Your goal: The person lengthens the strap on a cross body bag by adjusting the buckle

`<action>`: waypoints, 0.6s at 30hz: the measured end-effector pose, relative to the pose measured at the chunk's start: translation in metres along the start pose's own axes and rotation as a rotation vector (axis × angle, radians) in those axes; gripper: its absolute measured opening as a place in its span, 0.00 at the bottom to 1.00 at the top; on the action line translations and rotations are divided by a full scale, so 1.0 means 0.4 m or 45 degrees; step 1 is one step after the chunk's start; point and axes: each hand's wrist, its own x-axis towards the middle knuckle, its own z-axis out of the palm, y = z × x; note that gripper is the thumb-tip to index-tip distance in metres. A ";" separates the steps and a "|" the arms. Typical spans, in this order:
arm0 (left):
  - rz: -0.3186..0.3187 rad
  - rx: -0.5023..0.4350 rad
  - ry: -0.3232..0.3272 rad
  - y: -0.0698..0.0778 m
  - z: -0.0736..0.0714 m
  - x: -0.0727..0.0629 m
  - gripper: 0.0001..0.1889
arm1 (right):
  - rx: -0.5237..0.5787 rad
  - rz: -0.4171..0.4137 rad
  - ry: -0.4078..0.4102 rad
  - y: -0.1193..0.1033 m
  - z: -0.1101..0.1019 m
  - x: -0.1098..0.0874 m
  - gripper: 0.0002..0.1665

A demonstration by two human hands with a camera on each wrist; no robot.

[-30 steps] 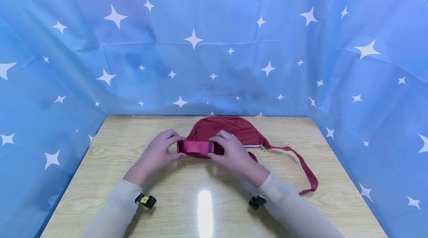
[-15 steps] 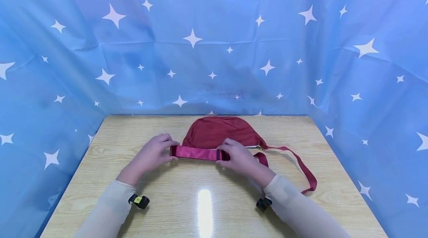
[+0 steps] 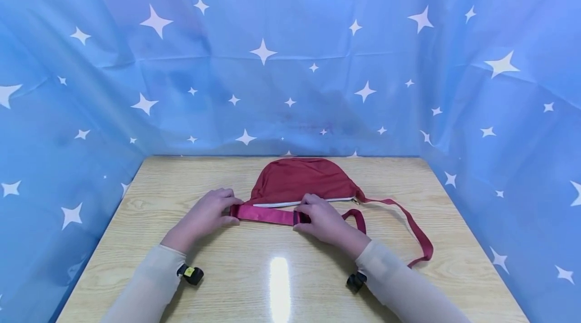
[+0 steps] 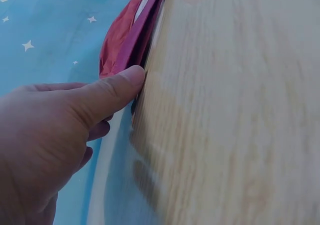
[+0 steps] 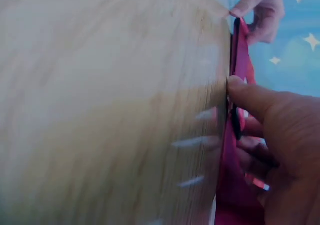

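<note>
A dark red waist bag (image 3: 301,179) with a white zipper (image 3: 281,205) lies at the back of the table, its curved side facing away. Along its near edge a folded stretch of red strap (image 3: 265,214) is held straight between both hands. My left hand (image 3: 201,219) pinches the strap's left end between thumb and fingers. With thumb and fingers, my right hand (image 3: 323,221) grips the strap at a dark slider buckle (image 3: 296,217). In the right wrist view the slider (image 5: 237,122) is partly covered by the fingers.
The loose strap (image 3: 415,229) loops from the bag's right corner toward the right forearm, which hides part of it. A light wood table (image 3: 236,282) bears everything. Blue star-patterned curtains (image 3: 290,86) close off the back and both sides.
The hands have moved apart and nearer the person, and the held stretch of strap is longer and lower. The bag's zipper now shows along its near edge.
</note>
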 end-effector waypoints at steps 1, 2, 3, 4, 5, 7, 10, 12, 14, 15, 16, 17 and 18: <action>-0.005 -0.004 0.001 -0.003 0.002 0.001 0.27 | 0.012 0.002 0.006 -0.001 0.000 -0.001 0.28; -0.013 -0.014 -0.001 -0.006 0.003 0.001 0.27 | 0.019 0.009 0.011 -0.002 0.001 -0.001 0.28; -0.021 -0.028 -0.004 -0.008 0.004 0.002 0.26 | 0.027 0.018 0.016 -0.003 0.003 -0.001 0.28; -0.030 -0.046 -0.006 -0.010 0.004 0.003 0.26 | 0.041 0.025 0.028 -0.004 0.005 -0.001 0.28; -0.042 -0.066 -0.009 -0.012 0.005 0.004 0.26 | 0.056 0.041 0.036 -0.004 0.007 -0.001 0.28; -0.066 -0.104 -0.018 -0.017 0.006 0.005 0.26 | 0.108 0.092 0.051 -0.005 0.011 0.001 0.28; -0.109 -0.172 -0.041 -0.025 0.012 0.004 0.26 | 0.191 0.162 0.067 -0.007 0.017 0.002 0.28; -0.138 -0.213 -0.054 -0.030 0.016 0.003 0.26 | 0.231 0.192 0.065 -0.008 0.019 0.002 0.28; -0.170 -0.262 -0.064 -0.032 0.019 0.002 0.26 | 0.249 0.202 0.058 -0.010 0.020 0.001 0.28; -0.184 -0.284 -0.065 -0.032 0.020 0.002 0.26 | 0.252 0.202 0.056 -0.011 0.020 0.001 0.28; -0.197 -0.304 -0.064 -0.032 0.020 0.001 0.26 | 0.249 0.201 0.055 -0.013 0.019 0.000 0.28; -0.210 -0.322 -0.063 -0.031 0.020 0.000 0.26 | 0.245 0.197 0.054 -0.015 0.018 0.000 0.29; -0.219 -0.339 -0.062 -0.030 0.020 -0.001 0.26 | 0.239 0.198 0.056 -0.017 0.017 0.000 0.29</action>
